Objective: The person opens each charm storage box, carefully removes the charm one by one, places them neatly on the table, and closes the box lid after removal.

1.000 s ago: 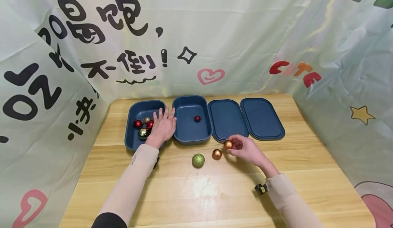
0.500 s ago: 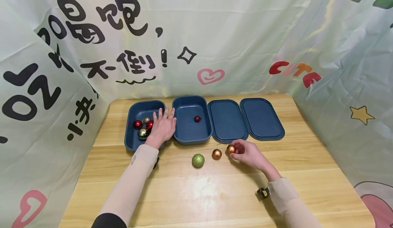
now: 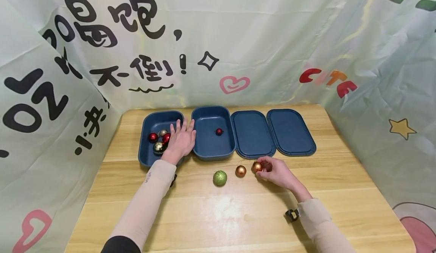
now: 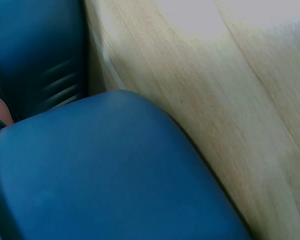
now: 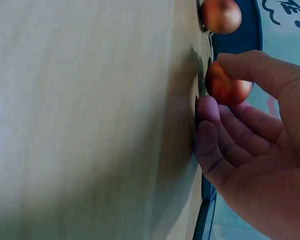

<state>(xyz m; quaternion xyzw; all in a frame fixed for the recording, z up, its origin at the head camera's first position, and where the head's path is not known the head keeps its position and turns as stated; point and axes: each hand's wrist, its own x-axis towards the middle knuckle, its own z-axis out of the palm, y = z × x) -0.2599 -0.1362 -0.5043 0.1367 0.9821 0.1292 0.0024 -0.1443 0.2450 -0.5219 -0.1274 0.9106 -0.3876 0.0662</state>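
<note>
Along the rear of the table (image 3: 211,219) stand, left to right: the left box (image 3: 154,122), containing several baubles (image 3: 158,148); the right box (image 3: 211,147), containing one bauble (image 3: 218,131); two lids (image 3: 253,133). Before this row are three further baubles (image 3: 220,178).

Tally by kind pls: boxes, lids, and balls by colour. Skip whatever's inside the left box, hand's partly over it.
Boxes: 2
Lids: 2
Copper balls: 2
Green ball: 1
Red ball: 1
Total: 8
</note>
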